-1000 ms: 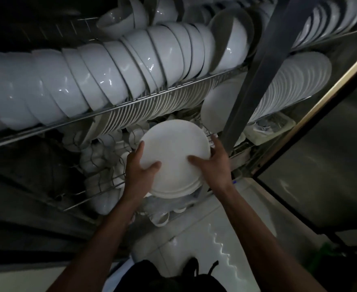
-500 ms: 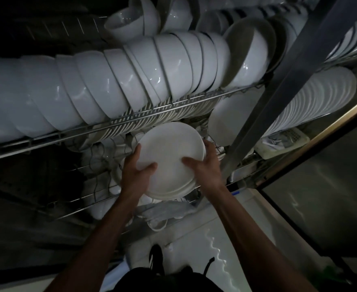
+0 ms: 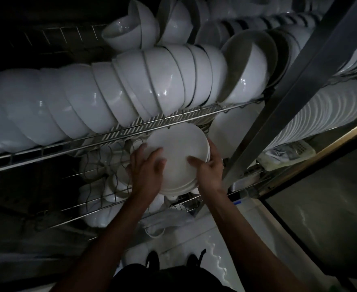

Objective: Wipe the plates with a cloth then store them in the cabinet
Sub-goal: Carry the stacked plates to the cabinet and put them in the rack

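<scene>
A small stack of white plates (image 3: 178,152) stands on edge between my two hands, its top tucked just under the wire rack (image 3: 173,121) of the cabinet's upper shelf. My left hand (image 3: 147,171) grips the stack's left rim with the thumb across the face. My right hand (image 3: 210,167) grips the right rim, thumb on the face and fingers behind. No cloth is visible.
A long row of white bowls (image 3: 110,102) lies on the upper rack. More plates (image 3: 320,114) stand in a row at the right, behind a slanted metal post (image 3: 289,85). Cups and small bowls (image 3: 101,165) sit in the lower wire basket. A cabinet door (image 3: 320,207) hangs at right.
Both hands have carried the plate stack up and inward, from in front of the lower shelf to just under the upper rack.
</scene>
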Tool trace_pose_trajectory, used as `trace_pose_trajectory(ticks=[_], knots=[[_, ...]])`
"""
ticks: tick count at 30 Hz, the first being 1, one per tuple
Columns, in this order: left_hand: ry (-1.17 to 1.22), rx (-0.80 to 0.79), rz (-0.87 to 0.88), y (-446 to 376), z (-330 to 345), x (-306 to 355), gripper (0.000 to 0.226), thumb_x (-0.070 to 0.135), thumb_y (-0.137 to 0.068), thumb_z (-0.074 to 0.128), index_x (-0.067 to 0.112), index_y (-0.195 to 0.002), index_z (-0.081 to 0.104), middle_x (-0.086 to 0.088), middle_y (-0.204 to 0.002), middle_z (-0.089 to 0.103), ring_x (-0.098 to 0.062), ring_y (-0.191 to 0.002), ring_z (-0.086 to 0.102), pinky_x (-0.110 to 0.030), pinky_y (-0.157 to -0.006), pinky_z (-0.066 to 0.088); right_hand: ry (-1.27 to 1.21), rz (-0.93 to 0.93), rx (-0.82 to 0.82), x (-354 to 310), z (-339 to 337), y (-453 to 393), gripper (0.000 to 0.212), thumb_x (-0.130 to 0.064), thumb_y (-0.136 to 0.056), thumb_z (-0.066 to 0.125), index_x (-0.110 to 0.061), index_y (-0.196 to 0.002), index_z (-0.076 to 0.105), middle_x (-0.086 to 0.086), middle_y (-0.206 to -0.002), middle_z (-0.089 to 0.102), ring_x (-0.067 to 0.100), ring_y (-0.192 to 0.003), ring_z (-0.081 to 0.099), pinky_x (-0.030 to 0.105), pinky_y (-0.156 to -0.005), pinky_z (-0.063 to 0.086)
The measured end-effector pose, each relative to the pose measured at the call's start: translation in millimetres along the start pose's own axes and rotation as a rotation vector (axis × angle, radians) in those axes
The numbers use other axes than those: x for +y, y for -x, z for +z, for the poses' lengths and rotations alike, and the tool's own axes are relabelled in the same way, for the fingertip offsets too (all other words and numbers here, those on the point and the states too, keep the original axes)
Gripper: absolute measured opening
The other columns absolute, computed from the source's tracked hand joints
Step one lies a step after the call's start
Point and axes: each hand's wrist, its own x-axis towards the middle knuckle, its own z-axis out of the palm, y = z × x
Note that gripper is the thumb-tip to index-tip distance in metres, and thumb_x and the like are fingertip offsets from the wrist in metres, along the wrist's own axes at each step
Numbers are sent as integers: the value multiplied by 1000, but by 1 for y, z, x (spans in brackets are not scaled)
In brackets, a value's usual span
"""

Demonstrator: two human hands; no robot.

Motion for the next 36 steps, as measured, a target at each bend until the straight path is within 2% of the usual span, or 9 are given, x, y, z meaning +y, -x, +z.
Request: trace_pose_trajectory(ticks=[2, 4, 8, 12, 16, 23, 29, 33, 36], knots=[[-40, 33, 54, 5, 0, 18, 38, 37, -96, 48, 22, -122, 71, -8, -143, 51, -35, -133, 42, -50, -110, 32, 6, -23, 5, -3, -2, -6, 72, -3, -76, 77, -42, -133, 58, -13, -127, 63, 12, -111, 62, 24, -72, 60], [-50, 7, 94, 6, 0, 29, 42, 33, -93, 48, 16, -123, 71, -11, -132, 60, -37, -123, 52, -50, -105, 40, 50, -80, -12, -5, -3, -11, 70, -3, -75, 75, -45, -129, 60, -17, -124, 64, 9, -113, 62, 31, -81, 59], [-62, -127, 121, 15, 9, 38, 50, 37, -96, 51, 13, -139, 60, -11, -145, 55, -35, -131, 51, -47, -109, 40, 117, -206, -40, -13, -6, -12, 75, 5, -75, 70, -53, -120, 57, -35, -116, 63, -13, -111, 57, 13, -88, 52], [-116, -164, 134, 17, 28, 40, 46, 36, -105, 46, 25, -150, 46, -6, -160, 38, -28, -145, 36, -45, -114, 35, 102, -227, -45, -12, -9, -18, 70, 8, -80, 67, -38, -132, 56, -11, -129, 62, 10, -122, 57, 32, -101, 53], [-124, -138, 69, 13, 43, 45, 49, 32, -106, 44, 34, -154, 37, -5, -161, 35, -28, -145, 32, -43, -114, 34, 137, -276, -43, -17, -11, -22, 68, 9, -84, 64, -24, -142, 53, -4, -136, 59, 14, -128, 53, 39, -107, 49], [36, -187, 131, 1, 61, 43, 52, 22, -108, 41, 23, -158, 27, -8, -165, 27, -27, -153, 22, -41, -121, 23, 274, -394, -39, -13, -7, -30, 68, 1, -90, 59, -35, -146, 46, -7, -143, 55, 10, -133, 50, 44, -112, 45], [151, -217, 194, -4, 68, 45, 54, 6, -105, 45, 9, -156, 28, -21, -162, 27, -36, -149, 31, -50, -117, 33, 317, -468, -56, -8, -13, -45, 70, -4, -91, 57, -40, -148, 42, -12, -146, 51, 3, -136, 45, 39, -114, 43], [175, -223, 225, -8, 75, 46, 56, 3, -105, 46, 6, -157, 25, -22, -163, 23, -37, -150, 27, -46, -121, 28, 342, -516, -83, -6, -18, -51, 68, -1, -91, 57, -35, -149, 43, -13, -149, 49, 0, -139, 41, 34, -117, 38], [218, -251, 210, -10, 79, 50, 57, 5, -105, 47, 4, -156, 21, -20, -164, 22, -35, -153, 20, -47, -122, 25, 376, -519, -70, -6, -21, -57, 68, 1, -92, 57, -31, -150, 43, -12, -150, 48, -2, -140, 40, 22, -116, 34]])
